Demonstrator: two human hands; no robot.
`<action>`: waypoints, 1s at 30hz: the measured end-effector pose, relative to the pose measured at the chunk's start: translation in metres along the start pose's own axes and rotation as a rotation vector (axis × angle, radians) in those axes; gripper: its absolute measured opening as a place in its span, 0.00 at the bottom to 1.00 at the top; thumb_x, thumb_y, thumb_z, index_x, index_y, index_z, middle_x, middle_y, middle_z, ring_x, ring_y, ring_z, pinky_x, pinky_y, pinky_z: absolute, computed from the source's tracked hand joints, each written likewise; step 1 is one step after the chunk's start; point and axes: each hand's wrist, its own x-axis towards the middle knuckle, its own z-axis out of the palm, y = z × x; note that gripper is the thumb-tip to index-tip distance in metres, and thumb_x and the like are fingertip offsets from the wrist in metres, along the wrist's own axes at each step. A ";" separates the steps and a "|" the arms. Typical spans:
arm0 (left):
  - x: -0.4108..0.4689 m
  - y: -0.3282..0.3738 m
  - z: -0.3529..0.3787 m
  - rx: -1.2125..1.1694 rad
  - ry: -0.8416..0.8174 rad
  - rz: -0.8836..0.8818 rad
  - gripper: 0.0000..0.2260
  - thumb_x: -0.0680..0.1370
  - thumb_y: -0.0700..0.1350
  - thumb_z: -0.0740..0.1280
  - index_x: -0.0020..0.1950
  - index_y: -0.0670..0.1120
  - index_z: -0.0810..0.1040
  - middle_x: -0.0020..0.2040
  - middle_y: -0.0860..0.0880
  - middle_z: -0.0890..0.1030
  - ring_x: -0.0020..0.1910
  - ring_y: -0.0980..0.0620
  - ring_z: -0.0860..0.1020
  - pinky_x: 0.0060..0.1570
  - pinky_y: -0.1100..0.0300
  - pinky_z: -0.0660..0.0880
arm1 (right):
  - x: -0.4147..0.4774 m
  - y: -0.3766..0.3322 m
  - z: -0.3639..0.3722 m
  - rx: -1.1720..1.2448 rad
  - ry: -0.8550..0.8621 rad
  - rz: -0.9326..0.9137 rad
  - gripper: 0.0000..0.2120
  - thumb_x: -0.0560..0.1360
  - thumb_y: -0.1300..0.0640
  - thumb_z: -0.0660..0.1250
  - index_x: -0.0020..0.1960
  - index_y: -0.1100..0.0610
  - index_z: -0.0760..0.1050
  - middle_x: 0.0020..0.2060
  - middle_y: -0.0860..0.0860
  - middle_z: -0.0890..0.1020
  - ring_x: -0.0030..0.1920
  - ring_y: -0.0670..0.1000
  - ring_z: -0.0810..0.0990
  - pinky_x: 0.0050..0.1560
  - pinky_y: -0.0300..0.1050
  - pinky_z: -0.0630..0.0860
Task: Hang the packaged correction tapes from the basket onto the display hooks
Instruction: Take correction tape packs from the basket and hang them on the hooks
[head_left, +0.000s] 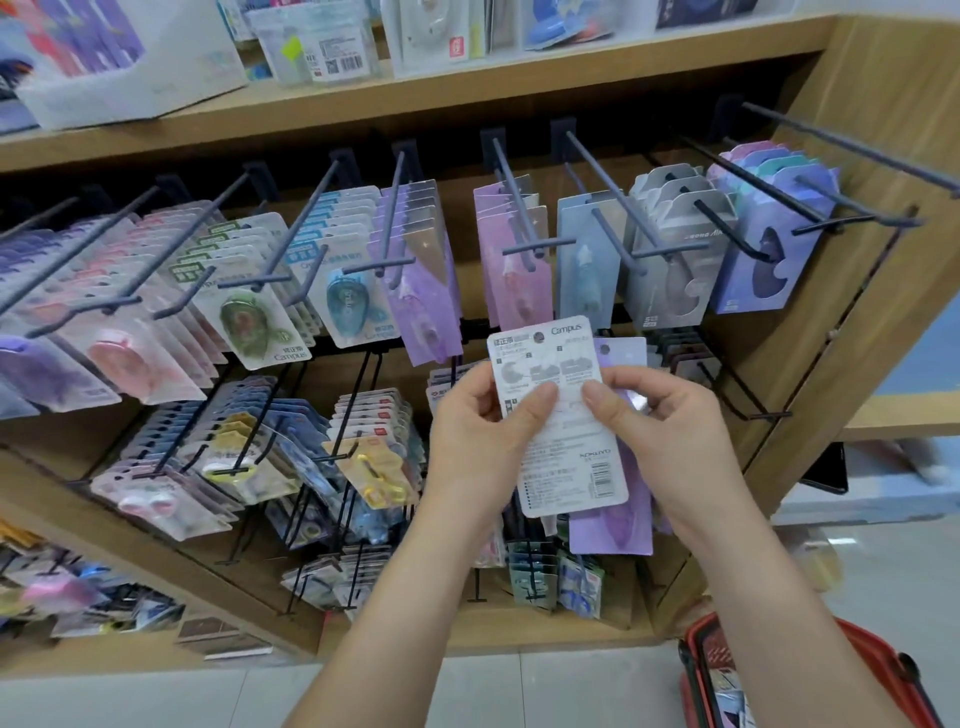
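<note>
Both my hands hold a small stack of packaged correction tapes in front of the display. The front pack (569, 457) shows its white printed back with "Campus" at the top; a purple pack (615, 530) lies behind it. My left hand (478, 441) pinches the white pack's left edge, thumb on its face. My right hand (670, 436) grips the right side of the stack, thumb also on the white pack. The red basket (698, 670) sits on the floor at lower right with more packs inside. Black display hooks (524, 228) stick out just above the held packs.
Rows of hooks carry hung correction tapes: green (254, 322), blue (353, 306), purple (421, 291), pink (514, 275) and grey (670, 260) packs. A long bare hook (852, 148) juts out at upper right. A wooden shelf (467, 88) with boxes runs above. Lower rows hold more packs.
</note>
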 end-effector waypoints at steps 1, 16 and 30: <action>0.000 0.000 -0.003 -0.031 0.038 0.036 0.07 0.76 0.37 0.71 0.52 0.46 0.81 0.48 0.49 0.86 0.47 0.51 0.85 0.44 0.56 0.82 | 0.001 0.000 0.000 -0.061 0.008 -0.007 0.05 0.73 0.57 0.72 0.48 0.56 0.83 0.43 0.50 0.87 0.44 0.46 0.86 0.43 0.41 0.82; -0.020 -0.032 -0.035 1.208 0.097 0.907 0.19 0.74 0.40 0.62 0.62 0.51 0.81 0.53 0.49 0.78 0.50 0.46 0.73 0.50 0.51 0.70 | -0.004 -0.007 0.017 0.096 -0.086 0.076 0.09 0.77 0.66 0.67 0.53 0.59 0.83 0.48 0.56 0.87 0.48 0.56 0.86 0.52 0.52 0.80; -0.006 0.020 -0.055 0.922 -0.182 0.070 0.13 0.72 0.55 0.76 0.51 0.58 0.74 0.49 0.56 0.80 0.50 0.54 0.79 0.52 0.50 0.77 | 0.006 -0.010 0.024 -0.217 -0.176 -0.098 0.08 0.72 0.62 0.75 0.45 0.49 0.84 0.46 0.46 0.87 0.48 0.45 0.84 0.56 0.51 0.80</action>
